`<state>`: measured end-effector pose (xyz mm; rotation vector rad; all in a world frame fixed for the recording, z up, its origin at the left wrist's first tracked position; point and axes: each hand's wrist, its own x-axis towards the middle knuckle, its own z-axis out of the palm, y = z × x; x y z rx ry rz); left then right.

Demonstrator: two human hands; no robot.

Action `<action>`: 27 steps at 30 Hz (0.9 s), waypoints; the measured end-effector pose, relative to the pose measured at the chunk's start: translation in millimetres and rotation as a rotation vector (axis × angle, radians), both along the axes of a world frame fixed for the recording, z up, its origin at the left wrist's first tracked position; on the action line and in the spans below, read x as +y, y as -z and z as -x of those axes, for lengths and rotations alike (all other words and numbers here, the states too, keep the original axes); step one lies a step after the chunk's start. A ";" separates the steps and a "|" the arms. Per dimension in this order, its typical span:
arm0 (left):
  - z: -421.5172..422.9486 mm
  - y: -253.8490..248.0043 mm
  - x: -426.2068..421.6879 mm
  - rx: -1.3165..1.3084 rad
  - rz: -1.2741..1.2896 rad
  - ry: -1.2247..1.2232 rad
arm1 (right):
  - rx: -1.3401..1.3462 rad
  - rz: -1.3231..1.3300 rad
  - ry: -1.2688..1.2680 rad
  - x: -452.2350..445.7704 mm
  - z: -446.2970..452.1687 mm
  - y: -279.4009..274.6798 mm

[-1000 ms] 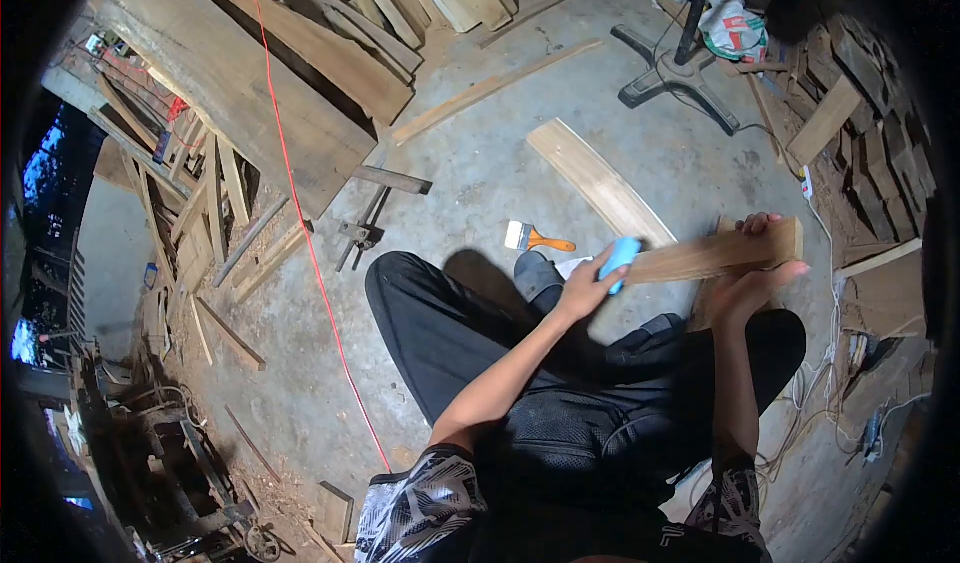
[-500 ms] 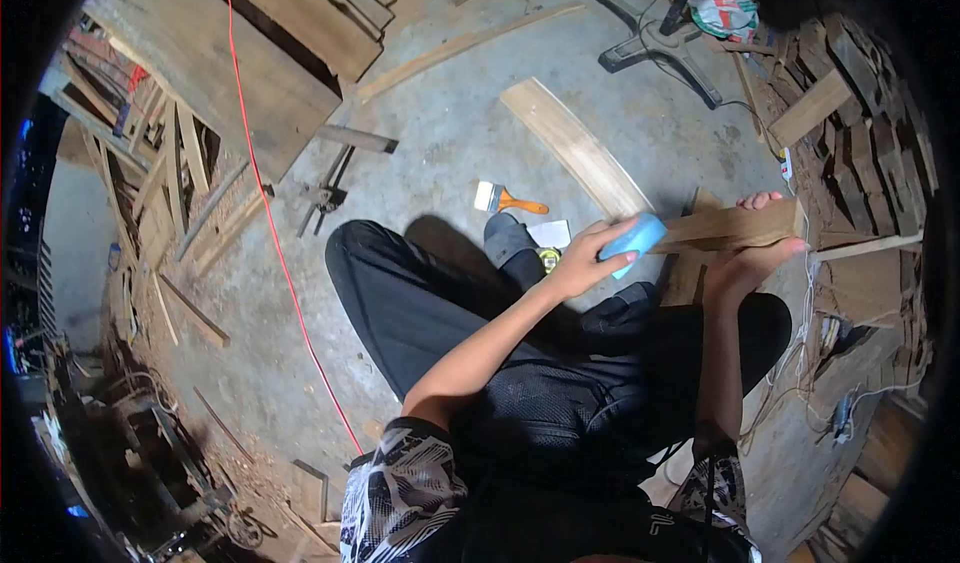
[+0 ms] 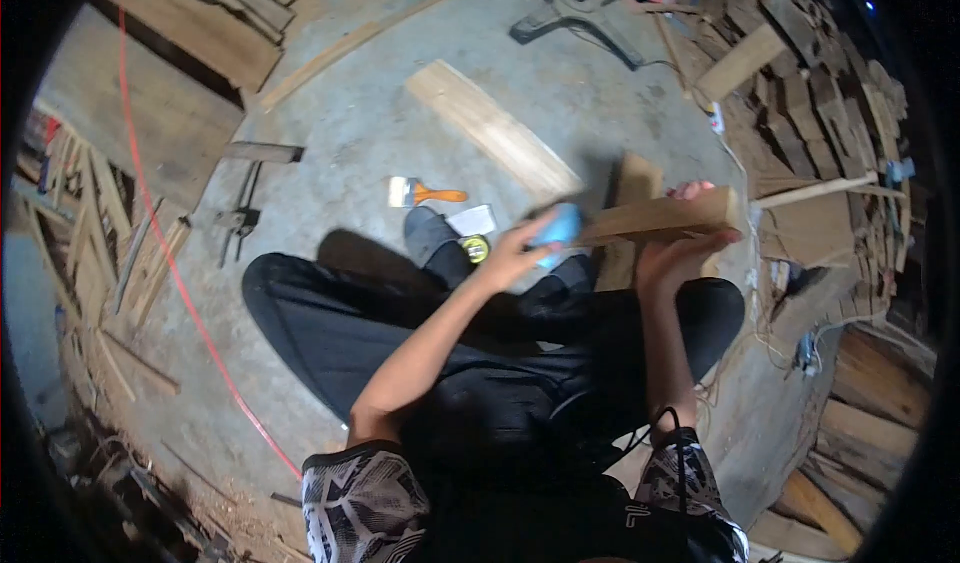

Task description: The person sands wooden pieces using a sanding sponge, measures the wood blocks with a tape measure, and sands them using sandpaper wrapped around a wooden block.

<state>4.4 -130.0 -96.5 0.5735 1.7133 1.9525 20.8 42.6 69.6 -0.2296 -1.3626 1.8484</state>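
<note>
My left hand [image 3: 512, 255] grips a blue sponge-like block [image 3: 560, 231], its fingers wrapped round one side. The block is at the left end of a wooden board [image 3: 650, 221]; whether they touch, I cannot tell. My right hand [image 3: 665, 258] holds that board near its right end, palm beneath and fingertips showing over the far edge. The board is raised above the floor, over another wooden piece [image 3: 632, 178]. A pale plank [image 3: 495, 128] lies flat on the floor beyond my left hand. Nearer my foot are a paintbrush [image 3: 428, 193], a white rectangular piece [image 3: 472, 220] and a tape measure [image 3: 475, 250].
A metal clamp [image 3: 240, 218] lies on the floor to the left, near a red cable [image 3: 175, 263]. Large boards [image 3: 140, 103] fill the upper left. Stacked wood [image 3: 800, 113] stands at the right. A dark stand base [image 3: 575, 13] sits at the far side.
The view has swung right, so the scene sits further left. Both hands keep their holds on the block and the board, and the board's narrow side faces me more.
</note>
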 end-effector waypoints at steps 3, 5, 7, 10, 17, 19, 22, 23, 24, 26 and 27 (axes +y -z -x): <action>8.5 57.6 -4.3 -0.147 0.585 0.053 | 0.008 0.128 0.014 -9.2 0.4 -10.7; -0.2 26.0 5.7 -0.033 0.525 -0.049 | 0.035 0.072 -0.025 -3.0 1.5 -8.8; -2.3 -44.2 6.8 0.158 0.250 -0.003 | 0.045 -0.013 -0.131 5.7 -4.4 2.1; 4.6 -76.5 5.0 0.304 0.066 0.047 | 0.051 -0.053 -0.037 3.8 -1.8 9.6; 26.8 -36.0 -20.7 -0.089 0.256 -0.155 | -0.075 -0.294 -0.035 -10.6 1.9 -15.0; 28.0 -96.1 -29.1 0.072 0.100 -0.245 | -0.114 -0.447 -0.125 -10.8 -2.4 -17.4; 23.3 -188.0 -47.9 0.464 0.090 -0.308 | -0.093 -0.510 -0.270 -14.7 6.4 -22.6; 20.1 -211.4 -51.9 0.473 0.100 -0.349 | -0.088 -0.440 -0.342 -23.0 9.8 -24.4; 20.1 -231.8 -55.7 0.626 0.132 -0.356 | -0.038 -0.595 -0.291 -24.2 16.8 -20.1; 23.7 -263.2 -62.2 0.904 0.231 -0.351 | -0.020 -0.633 -0.312 -31.7 21.3 -17.1; 26.3 -275.0 -64.6 1.031 0.296 -0.335 | -0.002 -0.561 -0.404 -34.4 22.8 -19.0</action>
